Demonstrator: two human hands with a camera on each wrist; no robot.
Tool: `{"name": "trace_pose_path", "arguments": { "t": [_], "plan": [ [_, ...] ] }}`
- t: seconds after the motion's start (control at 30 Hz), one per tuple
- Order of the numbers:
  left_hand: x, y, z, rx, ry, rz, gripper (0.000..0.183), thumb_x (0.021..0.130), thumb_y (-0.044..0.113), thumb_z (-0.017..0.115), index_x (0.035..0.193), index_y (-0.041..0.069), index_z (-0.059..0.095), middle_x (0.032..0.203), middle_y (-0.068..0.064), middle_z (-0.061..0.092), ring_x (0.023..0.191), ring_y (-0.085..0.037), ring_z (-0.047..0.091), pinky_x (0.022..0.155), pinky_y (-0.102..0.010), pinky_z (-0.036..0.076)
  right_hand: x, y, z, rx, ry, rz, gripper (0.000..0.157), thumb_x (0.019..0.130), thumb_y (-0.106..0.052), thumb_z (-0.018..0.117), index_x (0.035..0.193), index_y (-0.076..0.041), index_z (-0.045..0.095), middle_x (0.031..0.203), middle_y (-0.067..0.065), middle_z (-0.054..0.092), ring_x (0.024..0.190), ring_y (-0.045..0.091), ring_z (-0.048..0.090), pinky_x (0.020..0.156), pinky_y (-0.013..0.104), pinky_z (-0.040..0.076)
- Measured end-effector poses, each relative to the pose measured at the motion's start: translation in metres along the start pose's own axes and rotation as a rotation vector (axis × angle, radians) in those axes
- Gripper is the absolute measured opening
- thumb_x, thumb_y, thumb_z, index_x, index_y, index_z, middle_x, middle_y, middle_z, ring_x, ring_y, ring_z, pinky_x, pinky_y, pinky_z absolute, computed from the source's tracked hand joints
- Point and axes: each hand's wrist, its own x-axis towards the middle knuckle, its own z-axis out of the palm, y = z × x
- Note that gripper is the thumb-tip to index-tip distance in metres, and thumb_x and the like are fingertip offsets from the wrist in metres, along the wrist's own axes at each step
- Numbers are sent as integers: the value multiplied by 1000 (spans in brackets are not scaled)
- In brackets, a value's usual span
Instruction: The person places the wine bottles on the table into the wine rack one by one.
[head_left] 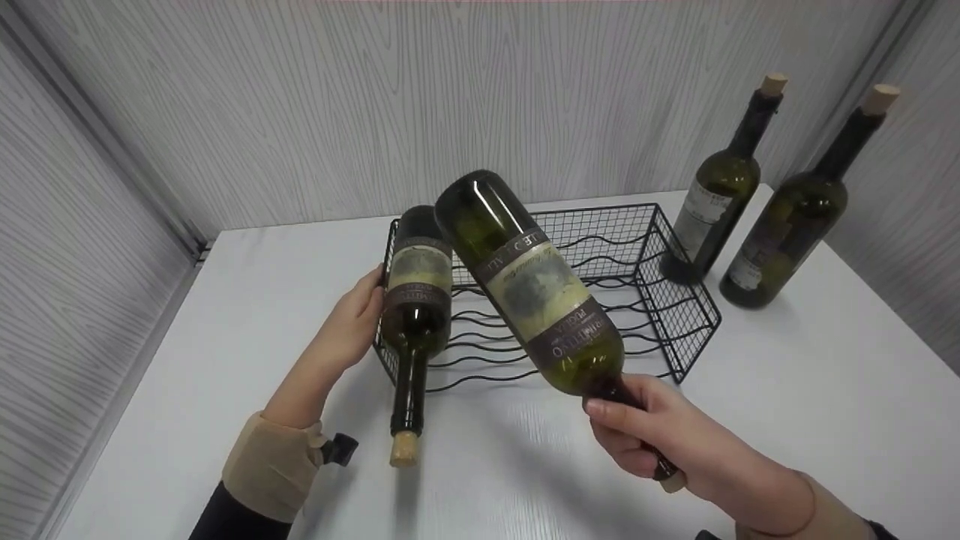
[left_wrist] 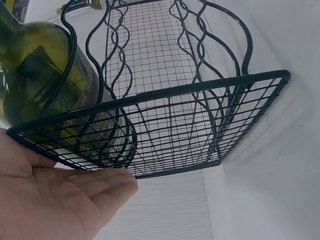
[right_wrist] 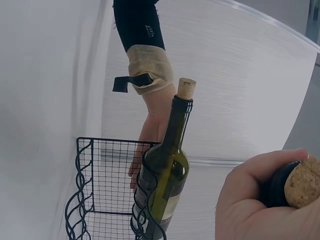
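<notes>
My right hand (head_left: pixel 660 435) grips a green wine bottle (head_left: pixel 536 292) by its neck, its base raised up and to the left over the black wire rack (head_left: pixel 675 330). In the right wrist view, the cork (right_wrist: pixel 304 184) pokes out of the curled fingers. Another corked wine bottle (head_left: pixel 416 300) lies in the rack's leftmost slot, neck towards me. Against the rack's left mesh side rests my left hand (head_left: pixel 352 319); the left wrist view shows its fingers (left_wrist: pixel 107 192) fairly straight along the wire.
Two corked wine bottles, one nearer the wall (head_left: pixel 712 199) and one further right (head_left: pixel 795 221), stand upright to the right of the rack. The white table (head_left: pixel 465 465) backs onto a pale wood-grain wall (head_left: pixel 375 112), with panels at both sides.
</notes>
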Motion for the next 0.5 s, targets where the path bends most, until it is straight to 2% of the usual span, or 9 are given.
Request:
{"name": "trace_pose_path", "arguments": {
  "t": [0.13, 0.37, 0.5],
  "plan": [
    [0, 0, 0, -7, 0, -1, 57, 116, 21, 19, 167, -5, 15, 170, -28, 30, 158, -45, 33, 133, -57, 25, 4, 1, 1, 44, -19, -5, 16, 113, -17, 50, 99, -10, 47, 68, -10, 42, 55, 1, 38, 49, 17, 28],
    [0, 1, 1, -8, 5, -14, 58, 116, 21, 20, 167, -5, 14, 172, -28, 28, 161, -43, 27, 134, -56, 22, 10, 1, 2, 142, -25, 77, 16, 113, -22, 50, 101, -11, 49, 67, -12, 44, 55, -2, 42, 51, 13, 35],
    [0, 1, 0, -14, 7, -15, 58, 116, 21, 19, 167, -5, 14, 172, -28, 27, 161, -43, 27, 134, -56, 23, 13, 2, 1, 153, -27, 87, 16, 113, -22, 50, 101, -12, 50, 67, -12, 44, 54, -2, 43, 51, 12, 36]
  ]
}}
